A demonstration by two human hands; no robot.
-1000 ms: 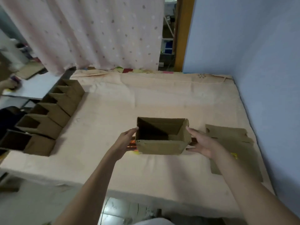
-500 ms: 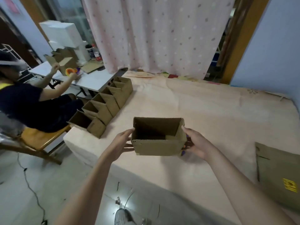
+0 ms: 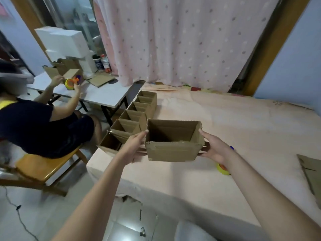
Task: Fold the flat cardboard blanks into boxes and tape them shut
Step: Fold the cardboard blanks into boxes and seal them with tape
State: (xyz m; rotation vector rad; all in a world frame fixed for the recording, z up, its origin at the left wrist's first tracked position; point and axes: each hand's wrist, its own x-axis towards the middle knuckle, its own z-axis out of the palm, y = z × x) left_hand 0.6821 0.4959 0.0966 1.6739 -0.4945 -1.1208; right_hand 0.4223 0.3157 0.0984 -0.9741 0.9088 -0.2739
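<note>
Open-topped cardboard box (image 3: pixel 173 141) held between both hands above the bed (image 3: pixel 225 122).

Left hand (image 3: pixel 134 145) grips the box's left end, thumb on the upper rim, remaining fingers beneath; right hand (image 3: pixel 214 147) grips the right end likewise, thumb on the rim, fingers curled under. Row of folded boxes (image 3: pixel 135 117) stands just beyond the left fingers. Yellow tape dispenser (image 3: pixel 223 168) lies below the right wrist. Flat blanks (image 3: pixel 311 171) lie well right of the right fingers.

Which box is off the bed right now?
The box held between the left hand and right hand; the row of boxes sits along the bed's left edge.
</note>
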